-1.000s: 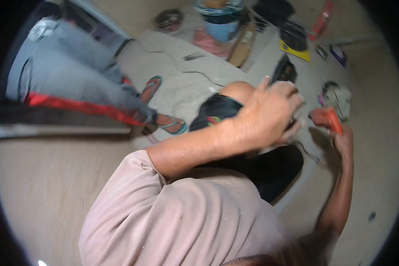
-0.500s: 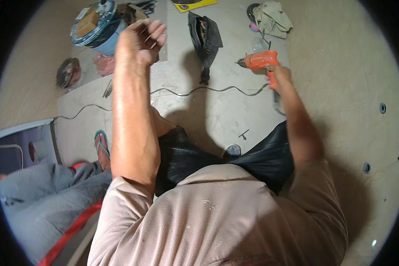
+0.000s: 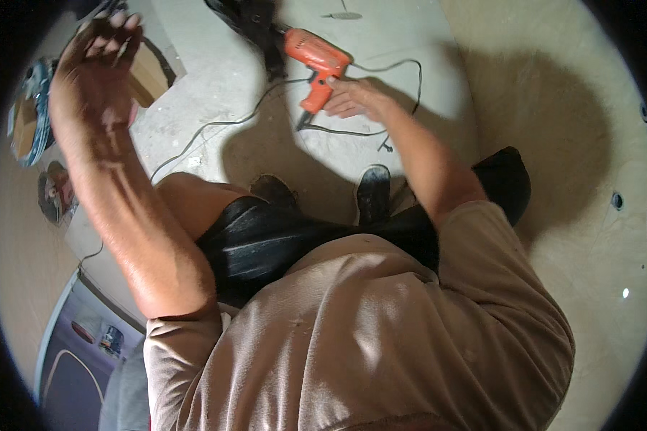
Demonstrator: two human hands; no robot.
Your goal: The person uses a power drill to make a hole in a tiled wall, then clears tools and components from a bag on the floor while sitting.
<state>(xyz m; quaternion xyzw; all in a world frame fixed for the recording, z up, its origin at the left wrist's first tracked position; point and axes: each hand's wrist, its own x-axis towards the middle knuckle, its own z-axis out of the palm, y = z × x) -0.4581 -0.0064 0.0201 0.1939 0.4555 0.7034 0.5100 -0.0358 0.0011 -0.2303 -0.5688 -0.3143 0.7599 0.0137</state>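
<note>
Drill [image 3: 318, 54], orange and corded, sits clamped in the right hand [image 3: 361, 99], fingers closed around its handle. Above the grip, its nose points toward a black bag [image 3: 249, 16]; black cord [image 3: 420, 87] loops out to the right of the grip, and a dark shoe [image 3: 374, 192] rests below. Well left of it rises the left hand [image 3: 97, 68], fingers bent; whether they hold anything cannot be told. Brown cardboard [image 3: 149, 77] lies just beside.

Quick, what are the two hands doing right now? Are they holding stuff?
Left hand: half curled; can't tell if anything is in it.
Right hand: closed, holding the orange drill.
</note>
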